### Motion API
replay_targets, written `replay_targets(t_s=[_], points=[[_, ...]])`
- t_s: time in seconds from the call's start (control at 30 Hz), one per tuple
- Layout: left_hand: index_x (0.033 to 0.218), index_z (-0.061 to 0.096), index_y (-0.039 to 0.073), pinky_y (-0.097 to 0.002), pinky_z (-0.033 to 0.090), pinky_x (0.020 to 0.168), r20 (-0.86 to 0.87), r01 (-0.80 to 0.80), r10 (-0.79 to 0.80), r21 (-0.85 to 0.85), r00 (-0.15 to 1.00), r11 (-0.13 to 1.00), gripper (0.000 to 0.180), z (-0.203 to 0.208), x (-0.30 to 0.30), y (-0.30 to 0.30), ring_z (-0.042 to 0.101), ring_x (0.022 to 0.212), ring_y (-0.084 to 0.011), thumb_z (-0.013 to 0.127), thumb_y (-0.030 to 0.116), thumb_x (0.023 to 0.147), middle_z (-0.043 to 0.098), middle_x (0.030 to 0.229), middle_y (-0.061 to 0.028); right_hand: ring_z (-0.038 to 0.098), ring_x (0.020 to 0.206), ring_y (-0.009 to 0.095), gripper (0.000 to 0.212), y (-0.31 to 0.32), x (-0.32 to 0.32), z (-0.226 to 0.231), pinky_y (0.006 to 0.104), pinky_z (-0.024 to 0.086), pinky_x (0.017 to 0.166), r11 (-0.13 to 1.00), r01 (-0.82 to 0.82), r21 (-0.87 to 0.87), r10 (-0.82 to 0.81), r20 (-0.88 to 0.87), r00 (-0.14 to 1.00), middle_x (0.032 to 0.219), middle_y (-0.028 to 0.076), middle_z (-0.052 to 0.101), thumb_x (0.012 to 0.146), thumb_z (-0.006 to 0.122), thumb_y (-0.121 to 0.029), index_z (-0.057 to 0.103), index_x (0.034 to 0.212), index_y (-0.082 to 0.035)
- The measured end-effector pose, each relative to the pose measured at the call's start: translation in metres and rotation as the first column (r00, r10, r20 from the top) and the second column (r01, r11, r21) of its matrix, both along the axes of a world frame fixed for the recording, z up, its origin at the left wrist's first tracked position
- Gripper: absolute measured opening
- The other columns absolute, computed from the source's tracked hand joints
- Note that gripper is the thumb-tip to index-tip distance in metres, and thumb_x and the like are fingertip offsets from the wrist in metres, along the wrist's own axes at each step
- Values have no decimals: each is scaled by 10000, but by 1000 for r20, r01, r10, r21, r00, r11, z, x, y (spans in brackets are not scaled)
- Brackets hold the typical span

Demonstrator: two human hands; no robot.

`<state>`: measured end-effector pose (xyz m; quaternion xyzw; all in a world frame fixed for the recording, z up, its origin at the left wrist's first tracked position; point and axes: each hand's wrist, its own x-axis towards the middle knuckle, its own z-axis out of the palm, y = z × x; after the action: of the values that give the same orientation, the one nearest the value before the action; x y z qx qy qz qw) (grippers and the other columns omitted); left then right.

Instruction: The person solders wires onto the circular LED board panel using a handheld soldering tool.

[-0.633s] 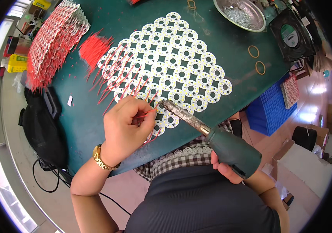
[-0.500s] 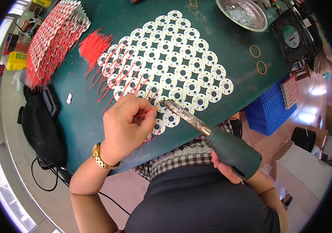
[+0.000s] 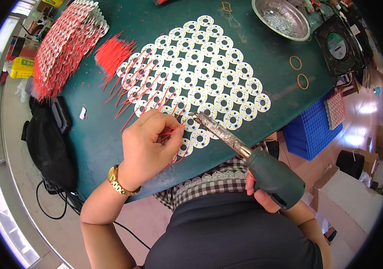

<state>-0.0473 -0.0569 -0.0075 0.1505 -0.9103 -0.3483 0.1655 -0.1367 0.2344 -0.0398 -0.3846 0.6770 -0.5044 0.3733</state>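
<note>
A panel of joined round white LED circuit boards (image 3: 204, 71), dotted with yellow chips, lies on the green table. Thin red wires (image 3: 144, 85) run from its left-hand discs. Over the panel's near left part, my left hand (image 3: 149, 143) is closed in a pinch on several red wires, whose ends point right toward the boards. My right hand (image 3: 263, 195) is wrapped round the dark green handle of a soldering iron (image 3: 227, 136). The iron slants up and left, its tip close to the wire ends; I cannot tell whether it touches the board.
Loose red wires (image 3: 114, 54) lie in a bundle left of the panel, beside a tall stack of wired boards (image 3: 68, 49). A metal bowl (image 3: 285, 22) with silvery bits, rubber bands (image 3: 302, 81) and a black fan (image 3: 339, 45) are at the right. A blue crate (image 3: 305, 130) stands beyond the table edge.
The iron's tip has shifted slightly up and right, away from the pinched wire ends. My left hand keeps its pinch, and the whole view has moved a little.
</note>
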Motion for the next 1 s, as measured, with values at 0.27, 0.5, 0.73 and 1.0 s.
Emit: replay_targets(t_s=[0.27, 0.5, 0.73, 1.0], points=[[748, 619, 54, -261, 411, 458, -21, 5, -6, -30, 1000, 1000, 116, -2, -1, -1, 526, 505, -140, 734, 32, 742, 565, 658, -42, 549, 677, 105, 203, -12, 0, 3, 242, 460, 616, 999, -2, -36, 3, 9, 1000, 802, 39, 569, 800, 615, -173, 570, 940, -33], [748, 623, 54, -264, 418, 464, -7, 0, 0, -10, 1000, 1000, 109, 0, 0, -1, 536, 517, -142, 728, 23, 738, 569, 668, -45, 550, 672, 89, 145, -17, 4, 11, 227, 461, 604, 992, 127, 12, -127, 195, 973, 794, 29, 581, 808, 628, -144, 586, 896, -37], [750, 624, 52, -265, 423, 465, 4, 2, -2, -24, 1000, 1000, 110, 0, 0, 0, 541, 514, -141, 730, 28, 740, 573, 676, -42, 551, 653, 89, 104, -10, 7, 3, 233, 459, 587, 986, 128, 104, -137, 78, 987, 770, 21, 580, 803, 625, -117, 593, 864, -39], [756, 609, 24, -211, 387, 453, -13, 27, -27, -2, 1000, 1000, 112, -2, 1, 0, 498, 525, -61, 719, 5, 765, 552, 695, -26, 533, 645, 144, 450, -11, 2, 5, 259, 454, 565, 984, 99, -151, -80, 125, 989, 789, 107, 556, 888, 576, -170, 418, 1283, -25]])
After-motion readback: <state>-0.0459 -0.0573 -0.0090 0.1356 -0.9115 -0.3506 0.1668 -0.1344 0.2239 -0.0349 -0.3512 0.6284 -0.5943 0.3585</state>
